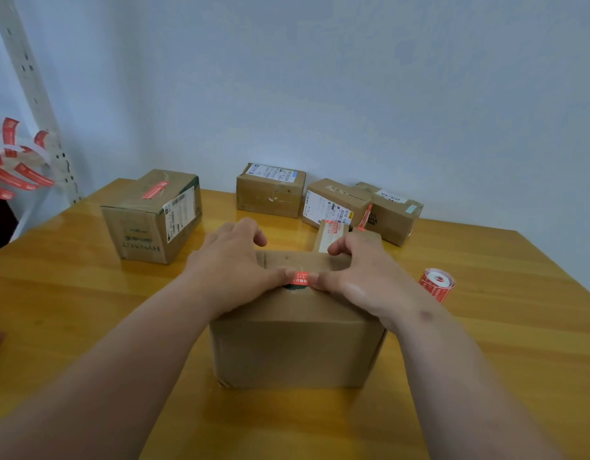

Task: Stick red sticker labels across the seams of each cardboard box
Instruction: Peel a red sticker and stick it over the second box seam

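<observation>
— Both hands are on the near box [296, 340] now: the left hand [233, 260] and the right hand [356, 270] each press a thumb onto one end of a red sticker [300, 278], fingers curled over the box's top toward the far side.

— Are they gripping the sticker or just flattening it?

— Flattening, I'd say. The thumbs pin it down on the top of the box; nothing is pinched between the fingers that I can see. It seems to lie across the seam, though the hands hide most of that line.

— How many are finished?

— The big box on the left [154, 217] carries a red label on top. Two at the back right, the box with the white shipping label [333, 202] and the brown one beside it [391, 214], seem to share a red strip at their meeting corner, and a small box [331, 235] just behind the right hand shows red too. The box at the back middle [270, 190] shows no red from here, so I'd guess that one is left.

— Supplies?

— A sticker roll [437, 284] lies on the surface [87, 293] to the right, and loose curled strips [18, 161] hang at the far left by the metal upright [38, 94].
</observation>
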The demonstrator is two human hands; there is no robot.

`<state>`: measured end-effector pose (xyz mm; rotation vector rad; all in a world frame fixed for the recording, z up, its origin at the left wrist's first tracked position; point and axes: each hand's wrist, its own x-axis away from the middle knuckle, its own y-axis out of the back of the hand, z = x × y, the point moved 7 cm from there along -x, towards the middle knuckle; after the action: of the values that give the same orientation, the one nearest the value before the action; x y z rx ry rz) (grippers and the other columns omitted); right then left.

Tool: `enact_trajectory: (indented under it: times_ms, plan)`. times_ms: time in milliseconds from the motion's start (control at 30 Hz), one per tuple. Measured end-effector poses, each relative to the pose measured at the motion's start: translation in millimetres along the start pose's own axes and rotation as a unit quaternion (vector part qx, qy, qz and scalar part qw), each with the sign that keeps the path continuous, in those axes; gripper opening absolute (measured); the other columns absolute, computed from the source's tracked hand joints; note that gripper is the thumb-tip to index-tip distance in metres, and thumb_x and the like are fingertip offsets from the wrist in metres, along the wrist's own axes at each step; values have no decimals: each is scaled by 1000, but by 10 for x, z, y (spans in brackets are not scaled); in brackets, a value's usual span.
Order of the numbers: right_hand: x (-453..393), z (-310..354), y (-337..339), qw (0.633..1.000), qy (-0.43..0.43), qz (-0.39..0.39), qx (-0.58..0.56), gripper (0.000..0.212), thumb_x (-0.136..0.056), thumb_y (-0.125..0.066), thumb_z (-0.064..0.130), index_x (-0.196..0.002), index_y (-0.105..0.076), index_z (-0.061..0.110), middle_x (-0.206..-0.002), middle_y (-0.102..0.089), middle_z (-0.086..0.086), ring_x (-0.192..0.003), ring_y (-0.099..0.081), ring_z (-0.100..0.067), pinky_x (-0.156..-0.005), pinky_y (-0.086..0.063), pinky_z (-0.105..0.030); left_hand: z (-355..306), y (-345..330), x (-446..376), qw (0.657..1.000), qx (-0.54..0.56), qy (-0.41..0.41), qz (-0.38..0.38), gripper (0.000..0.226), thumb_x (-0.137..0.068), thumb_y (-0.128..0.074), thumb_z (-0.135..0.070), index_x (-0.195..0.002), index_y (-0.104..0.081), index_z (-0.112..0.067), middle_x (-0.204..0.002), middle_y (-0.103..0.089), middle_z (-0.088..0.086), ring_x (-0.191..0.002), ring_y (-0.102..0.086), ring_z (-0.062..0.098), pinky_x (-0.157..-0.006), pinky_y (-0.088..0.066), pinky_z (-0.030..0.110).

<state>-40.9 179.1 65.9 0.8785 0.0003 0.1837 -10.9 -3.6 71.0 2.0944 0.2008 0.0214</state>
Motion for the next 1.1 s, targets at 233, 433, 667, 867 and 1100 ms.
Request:
enact_trajectory:
  times_ms: [233,433,667,867,1100]
  plan:
    - [-63,-29,10,998,15,-36,-58,15,-88,-64,32,-100,-56,28,-116,-52,2,-104,-53,-17,-88,-49,-36,191,-26,1,980,199,18,-8,31,-87,-70,-27,-112,-52,-26,-101,-50,-4,-87,-51,12,-63,-41,21]
    - [-46,-54,29,994,7,-28,-106,12,-90,-55,18,-94,-62,27,-111,-54,4,-91,-52,-9,-71,-47,-27,244,-56,3,968,247,38,-15,18,-92,-61,-35,-105,-53,-26,-107,-54,-1,-93,-56,16,-73,-52,30]
    - [3,-86,20,989,8,33,-145,33,-83,-72,14,-106,-59,34,-120,-52,2,-101,-57,-17,-85,-54,-36,272,-58,10,968,245,40,20,40,-82,-75,-27,-114,-51,-28,-106,-47,-5,-91,-49,12,-68,-44,24]
    - [-18,-66,13,995,13,-16,-96,41,-79,-75,39,-113,-55,27,-116,-54,6,-102,-56,-15,-83,-48,-31,207,-60,12,975,217,36,-13,47,-75,-79,-41,-110,-50,-28,-104,-46,-7,-92,-51,14,-72,-46,28]
    - [14,-78,28,994,22,-34,-104,63,-78,-76,43,-131,-43,30,-126,-48,8,-113,-49,-14,-85,-44,-29,222,-56,35,975,219,42,-19,52,-73,-81,-40,-114,-50,-28,-110,-47,-4,-93,-49,12,-74,-45,27]
